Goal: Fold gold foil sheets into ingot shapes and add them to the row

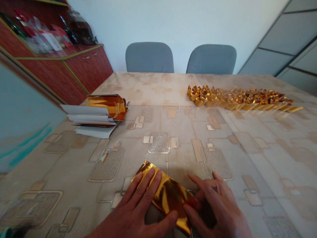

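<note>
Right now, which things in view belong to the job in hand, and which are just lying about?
Likely the job's:
gold foil under the left hand
gold-and-white sheets
folded gold pieces

Likely just lying about:
grey chairs
dark jar on the cabinet

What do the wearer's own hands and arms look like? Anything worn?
The left hand and right hand are both bare: five-fingered, no gloves, no rings or markings that I can make out. No sleeve, watch or cable shows before the picture's edge.

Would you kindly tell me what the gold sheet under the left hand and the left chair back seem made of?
Gold sheet: probably metallic foil paper, glossy, given its mirrorlike reflections. Left chair back: perhaps woven fabric, matte, showing no glare.
</note>
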